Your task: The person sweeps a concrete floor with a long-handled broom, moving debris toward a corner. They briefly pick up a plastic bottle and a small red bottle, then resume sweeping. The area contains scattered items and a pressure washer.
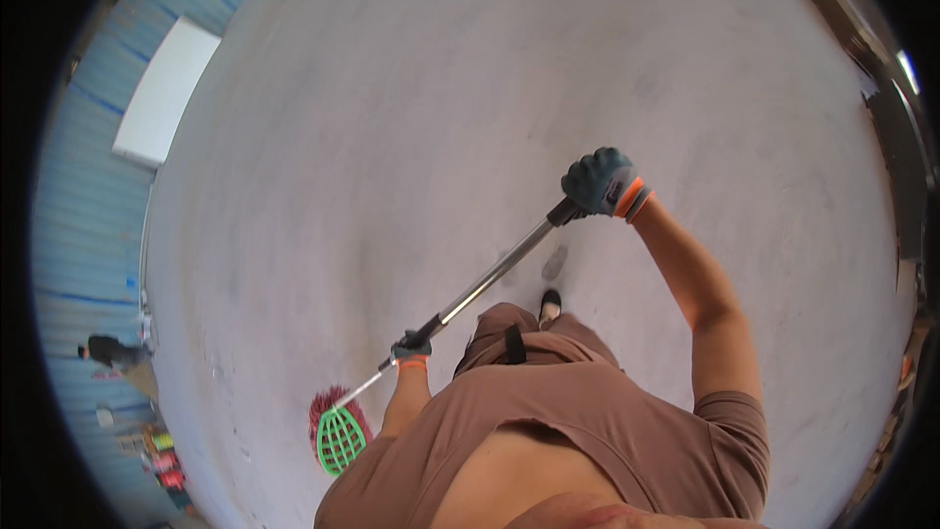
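A twist mop (499,270) with a silver telescopic handle and black grips slants across my body, from upper right to lower left. My right hand (601,182), in a dark grey-green work glove with an orange cuff, is closed around the top end of the handle. Lower down, my left hand (412,347), gloved alike, grips the black collar of the shaft. At the low end is a green plastic mop cage (341,439) with dark red strands (327,404) bunched behind it. Whether the strands touch the floor I cannot tell.
Pale grey floor (441,88) spreads around me, with a dark smudge (555,262) near my shoe (550,309). A blue corrugated wall (83,206) with a white panel (168,93) runs along the left. Another person (108,351) and colourful items (164,460) are there. Dark boards (896,157) line the right.
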A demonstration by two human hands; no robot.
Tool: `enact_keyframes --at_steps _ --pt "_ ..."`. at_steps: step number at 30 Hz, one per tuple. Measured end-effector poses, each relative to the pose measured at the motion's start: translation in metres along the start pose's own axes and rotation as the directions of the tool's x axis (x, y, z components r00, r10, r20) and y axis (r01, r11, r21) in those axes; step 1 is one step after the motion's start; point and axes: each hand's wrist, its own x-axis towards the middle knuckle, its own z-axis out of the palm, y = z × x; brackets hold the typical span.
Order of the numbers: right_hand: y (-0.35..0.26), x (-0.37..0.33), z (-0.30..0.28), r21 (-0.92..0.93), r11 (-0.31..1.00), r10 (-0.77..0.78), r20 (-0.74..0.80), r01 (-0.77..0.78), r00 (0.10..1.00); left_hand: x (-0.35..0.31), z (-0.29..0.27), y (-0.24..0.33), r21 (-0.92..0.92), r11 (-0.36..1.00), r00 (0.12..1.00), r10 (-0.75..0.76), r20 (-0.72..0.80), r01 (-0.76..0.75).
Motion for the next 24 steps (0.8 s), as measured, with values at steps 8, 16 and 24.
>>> enact_keyframes --at_steps 8,16,24 --pt "0.006 0.016 0.010 0.069 0.997 0.016 0.092 -0.022 0.996 0.010 0.035 0.006 0.031 0.999 0.989 -0.030 -0.146 0.035" --pt "-0.015 0.015 0.011 0.111 0.956 0.222 0.334 -0.272 0.916 -0.003 0.126 0.038 0.125 0.988 0.963 -0.060 -0.264 0.095" --pt "-0.024 0.034 0.037 -0.011 0.877 0.429 0.470 -0.480 0.772 0.015 0.292 0.023 0.401 0.915 0.999 0.046 -0.010 -0.038"
